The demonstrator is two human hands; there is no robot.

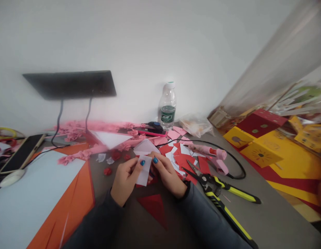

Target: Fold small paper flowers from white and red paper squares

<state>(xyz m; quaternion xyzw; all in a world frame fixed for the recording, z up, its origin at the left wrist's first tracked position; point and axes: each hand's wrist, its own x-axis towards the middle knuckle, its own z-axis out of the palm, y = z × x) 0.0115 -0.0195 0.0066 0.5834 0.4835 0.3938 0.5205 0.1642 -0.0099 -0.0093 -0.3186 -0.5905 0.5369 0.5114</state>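
Between my two hands is a small folded piece of white paper (143, 174). My left hand (126, 180) pinches its left side, thumb on top. On the right, my right hand (168, 173) grips the upper right edge between thumb and fingers; its fingertips are partly hidden behind the paper. A red paper triangle (155, 206) lies on the table just below my hands. Red and white paper pieces (179, 157) are heaped right of my right hand. Small red paper flowers (107, 171) sit left of my left hand.
Long-nosed pliers (214, 186) with yellow-black handles and a pink glue gun (208, 151) with a black cord lie at right. A water bottle (168, 107) stands by the wall. Pink paper flowers (72, 129), a phone (22, 152), a mouse (12, 178) and orange-white sheets (38, 193) occupy the left.
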